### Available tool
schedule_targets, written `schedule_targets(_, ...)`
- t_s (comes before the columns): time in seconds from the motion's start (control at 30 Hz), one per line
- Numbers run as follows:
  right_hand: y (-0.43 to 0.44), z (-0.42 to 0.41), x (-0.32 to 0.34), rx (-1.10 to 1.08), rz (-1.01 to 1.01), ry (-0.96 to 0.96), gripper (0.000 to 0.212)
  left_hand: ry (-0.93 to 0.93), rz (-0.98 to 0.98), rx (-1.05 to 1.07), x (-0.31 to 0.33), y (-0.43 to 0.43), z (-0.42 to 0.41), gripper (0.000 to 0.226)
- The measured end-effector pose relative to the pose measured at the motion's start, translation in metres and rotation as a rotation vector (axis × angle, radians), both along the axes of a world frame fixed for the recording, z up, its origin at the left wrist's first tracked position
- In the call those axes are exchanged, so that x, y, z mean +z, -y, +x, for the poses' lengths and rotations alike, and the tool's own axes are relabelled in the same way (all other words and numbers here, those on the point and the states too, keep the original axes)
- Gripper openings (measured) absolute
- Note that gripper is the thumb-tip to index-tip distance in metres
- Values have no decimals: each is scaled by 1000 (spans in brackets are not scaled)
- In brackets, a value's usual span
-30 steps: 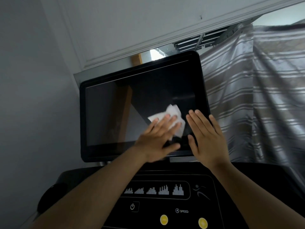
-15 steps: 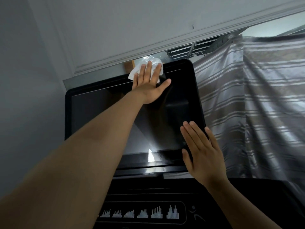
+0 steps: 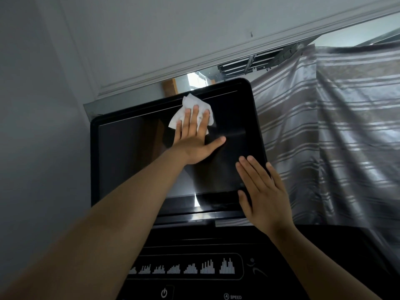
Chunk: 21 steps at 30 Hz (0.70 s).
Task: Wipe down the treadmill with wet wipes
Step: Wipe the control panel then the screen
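Note:
The treadmill's dark screen (image 3: 134,161) fills the middle of the view, tilted, above the black console (image 3: 194,241). My left hand (image 3: 194,137) lies flat with straight fingers near the screen's top edge and presses a crumpled white wet wipe (image 3: 190,106) against the glass. My right hand (image 3: 264,191) rests flat with straight fingers on the screen's lower right corner and frame. It holds nothing.
The console shows a row of white bar-graph icons (image 3: 186,267), a power symbol (image 3: 164,292) and a SPEED label (image 3: 233,296). A striped grey curtain (image 3: 335,137) hangs right of the screen. A grey wall (image 3: 39,126) stands to the left and behind.
My left hand swept the wipe from the screen's lower middle up past its top edge, then came back down a little onto the glass. My right hand stayed at the lower right corner.

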State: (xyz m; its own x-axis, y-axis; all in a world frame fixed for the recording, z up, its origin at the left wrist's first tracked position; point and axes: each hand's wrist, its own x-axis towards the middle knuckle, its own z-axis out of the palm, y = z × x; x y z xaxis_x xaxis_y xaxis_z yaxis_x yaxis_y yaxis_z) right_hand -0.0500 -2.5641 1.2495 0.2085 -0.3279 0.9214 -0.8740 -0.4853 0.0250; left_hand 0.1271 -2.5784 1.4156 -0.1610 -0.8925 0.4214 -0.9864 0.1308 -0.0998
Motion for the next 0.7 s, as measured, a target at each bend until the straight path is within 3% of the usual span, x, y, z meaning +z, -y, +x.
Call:
schedule_targets(0.2, -1, 0, 0, 11, 11, -1, 56, 39, 122, -6, -68, -47, -6, 98)
schedule_targets(0.4, -4, -1, 2, -8, 31, -21, 56, 65, 286, -36, -124, -87, -4, 94)
schedule_targets(0.6, -3, -1, 1, -10, 46, -26, 56, 71, 262, -33, -153, -106, -6, 102)
schedule_targets(0.7, -4, -2, 3, -4, 45, -29, 57, 98, 140, -41, -161, -106, -7, 90)
